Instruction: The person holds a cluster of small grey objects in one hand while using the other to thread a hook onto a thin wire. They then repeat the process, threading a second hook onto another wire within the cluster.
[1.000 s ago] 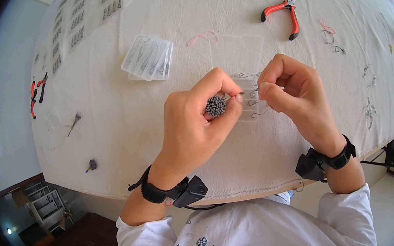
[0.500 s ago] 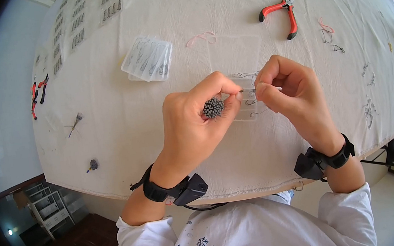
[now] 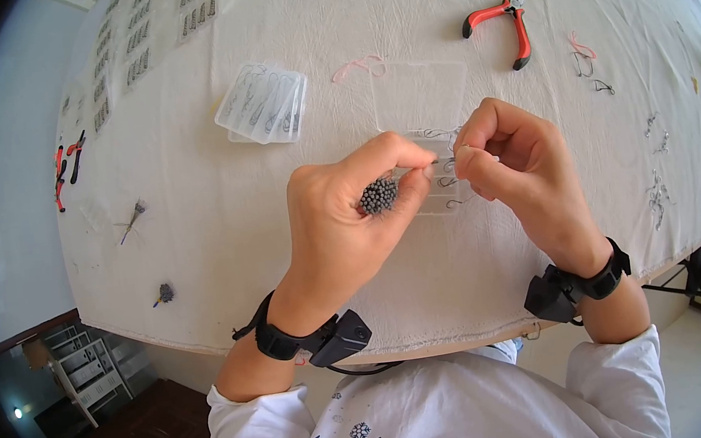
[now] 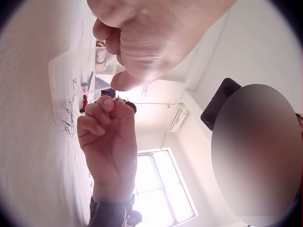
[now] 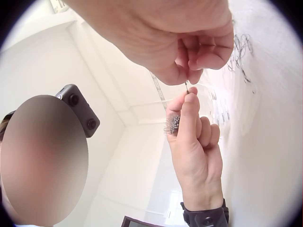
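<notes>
My left hand grips a bundle of thin pieces with round grey ends in its curled fingers. Between its thumb and index fingertip it pinches one thin dark piece. Right above, the thumb and index finger of my right hand pinch the other end of that piece, the fingertips of both hands close together. Beneath them lies an open clear compartment box, its lid folded back; wire hooks show in its slots. The hands cover part of the box.
Stacked clear boxes of hooks lie to the left, red-handled pliers at the back right. Two small bundles, one of them dark, rest at the left. Loose hooks lie at the right, and a pink cord by the lid.
My left hand has turned slightly, its index finger and the bundle dipping a little toward me. The right hand has shifted slightly left and keeps its pinch.
</notes>
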The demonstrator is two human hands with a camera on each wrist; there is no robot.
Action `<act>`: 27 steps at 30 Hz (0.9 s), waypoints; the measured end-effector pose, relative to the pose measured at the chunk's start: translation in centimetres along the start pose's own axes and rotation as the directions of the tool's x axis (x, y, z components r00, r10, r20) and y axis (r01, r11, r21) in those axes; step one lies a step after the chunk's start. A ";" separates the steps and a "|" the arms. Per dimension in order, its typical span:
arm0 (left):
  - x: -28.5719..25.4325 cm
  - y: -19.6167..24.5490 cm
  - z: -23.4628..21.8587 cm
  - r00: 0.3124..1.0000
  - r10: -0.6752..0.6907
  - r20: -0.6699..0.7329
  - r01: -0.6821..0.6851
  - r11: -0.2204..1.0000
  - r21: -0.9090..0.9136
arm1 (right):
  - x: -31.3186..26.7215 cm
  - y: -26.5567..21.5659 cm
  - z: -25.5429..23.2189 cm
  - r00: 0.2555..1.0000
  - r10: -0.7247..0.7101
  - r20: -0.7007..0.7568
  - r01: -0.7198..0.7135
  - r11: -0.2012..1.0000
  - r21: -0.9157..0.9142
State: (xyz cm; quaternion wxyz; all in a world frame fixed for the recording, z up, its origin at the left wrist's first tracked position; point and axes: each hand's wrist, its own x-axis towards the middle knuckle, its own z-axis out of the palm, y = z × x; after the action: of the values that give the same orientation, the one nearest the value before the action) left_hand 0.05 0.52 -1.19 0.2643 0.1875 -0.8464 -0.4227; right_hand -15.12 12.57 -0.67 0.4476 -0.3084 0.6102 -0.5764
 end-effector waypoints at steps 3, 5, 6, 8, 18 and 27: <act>0.0 0.2 0.0 1.000 0.000 -0.010 0.000 1.000 -0.006 | 0.0 0.2 0.0 1.000 -0.004 -0.003 0.004 1.000 0.015; 0.0 0.0 0.1 1.000 0.010 -0.020 -0.010 1.000 -0.007 | 0.0 0.3 -0.1 1.000 -0.007 -0.004 0.007 0.999 0.034; 0.0 -0.1 0.1 1.000 0.011 -0.018 -0.011 1.000 -0.001 | 0.1 0.3 -0.1 1.000 -0.008 -0.006 0.008 0.999 0.034; 0.0 -0.2 0.1 1.000 0.014 -0.014 -0.014 1.000 0.013 | 0.1 0.4 -0.1 1.000 -0.009 -0.010 0.009 0.999 0.033; 0.4 0.1 -0.5 0.991 -0.122 -0.057 0.118 0.991 -0.064 | 0.2 0.3 -0.2 0.998 0.000 -0.055 0.001 1.000 0.025; 0.5 -0.3 -1.4 0.967 -0.255 0.005 0.242 0.911 -0.334 | 0.3 0.0 0.2 1.000 0.023 -0.012 -0.024 0.999 -0.040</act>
State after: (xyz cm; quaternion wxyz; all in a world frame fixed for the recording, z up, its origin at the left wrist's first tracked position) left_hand 0.54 -0.81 -0.57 0.2525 0.2548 -0.7269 -0.5856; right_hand -15.10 12.23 -0.68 0.4447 -0.3070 0.6277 -0.5604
